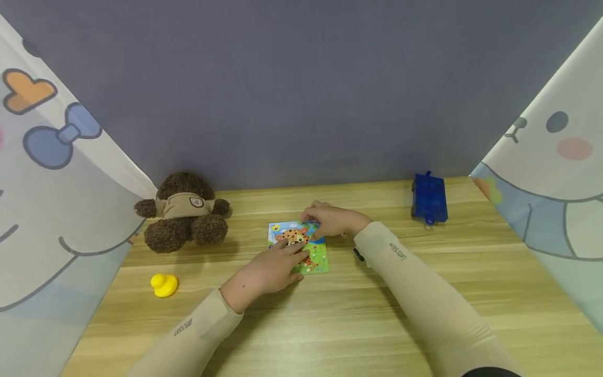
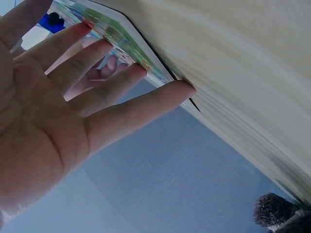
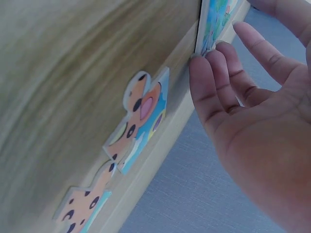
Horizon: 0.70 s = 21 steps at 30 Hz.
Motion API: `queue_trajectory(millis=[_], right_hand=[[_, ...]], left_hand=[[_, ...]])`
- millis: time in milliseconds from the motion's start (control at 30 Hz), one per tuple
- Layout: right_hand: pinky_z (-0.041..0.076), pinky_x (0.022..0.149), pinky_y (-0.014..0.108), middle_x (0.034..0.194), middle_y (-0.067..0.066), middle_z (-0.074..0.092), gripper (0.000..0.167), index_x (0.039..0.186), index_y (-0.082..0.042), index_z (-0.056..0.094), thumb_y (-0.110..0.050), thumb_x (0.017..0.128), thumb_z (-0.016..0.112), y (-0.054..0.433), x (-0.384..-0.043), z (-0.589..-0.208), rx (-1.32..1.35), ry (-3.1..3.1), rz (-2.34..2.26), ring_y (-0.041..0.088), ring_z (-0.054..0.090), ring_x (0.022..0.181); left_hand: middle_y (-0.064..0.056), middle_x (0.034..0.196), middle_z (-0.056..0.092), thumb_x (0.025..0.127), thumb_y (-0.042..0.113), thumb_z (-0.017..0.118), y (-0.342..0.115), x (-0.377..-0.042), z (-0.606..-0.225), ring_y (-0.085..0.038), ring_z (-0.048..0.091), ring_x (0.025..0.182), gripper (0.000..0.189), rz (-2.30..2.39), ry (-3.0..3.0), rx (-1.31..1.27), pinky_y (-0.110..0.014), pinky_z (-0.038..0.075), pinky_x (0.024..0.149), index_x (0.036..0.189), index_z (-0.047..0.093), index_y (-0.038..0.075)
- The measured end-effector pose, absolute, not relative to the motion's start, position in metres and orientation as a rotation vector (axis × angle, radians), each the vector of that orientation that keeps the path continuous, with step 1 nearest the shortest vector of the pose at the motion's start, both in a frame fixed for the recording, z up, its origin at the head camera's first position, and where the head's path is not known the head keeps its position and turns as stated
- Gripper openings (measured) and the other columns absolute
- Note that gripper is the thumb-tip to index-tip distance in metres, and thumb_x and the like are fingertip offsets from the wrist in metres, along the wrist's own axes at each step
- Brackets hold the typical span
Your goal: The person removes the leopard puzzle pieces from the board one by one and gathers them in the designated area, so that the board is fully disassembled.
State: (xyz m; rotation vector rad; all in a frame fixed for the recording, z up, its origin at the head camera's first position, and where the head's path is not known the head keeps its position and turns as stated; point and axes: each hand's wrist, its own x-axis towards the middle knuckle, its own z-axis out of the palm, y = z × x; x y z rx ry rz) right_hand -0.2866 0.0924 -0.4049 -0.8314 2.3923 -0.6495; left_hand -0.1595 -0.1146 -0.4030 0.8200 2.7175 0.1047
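1. Apparently, we are only partly through: two loose pieces, an upper one (image 3: 142, 127) and a lower one (image 3: 90, 201) in the right wrist view, lie apart from the picture board (image 1: 293, 234), so we judge that these are left.
2. How much of it is done we cannot tell, because hands cover it.
3. The board lies flat on the table (image 1: 330, 335); we see an orange spotted animal, blue above, green below.
4. The left hand (image 1: 278, 264) rests its extended fingers on it.
5. The right hand (image 1: 332, 220) touches its far-right corner, fingers bent; whether it pinches anything, we cannot tell.
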Motion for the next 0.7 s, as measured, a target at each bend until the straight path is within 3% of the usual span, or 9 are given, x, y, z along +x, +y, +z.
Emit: queue_trajectory(millis=[700], right_hand=[[0.051,0.111,0.048,0.14,0.003,0.055,0.045,0.141,-0.024,0.062,-0.021,0.1,0.078,0.0874,-0.2868,-0.3983,-0.839,2.402,-0.564,0.025,0.05,0.131]], left_hand=[[-0.005,0.174,0.04,0.108,0.042,0.064,-0.1141,-0.161,-0.401,-0.046,0.038,0.159,0.06,0.081,2.71,0.826,-0.06,0.04,0.128,0.162,0.05,0.019]])
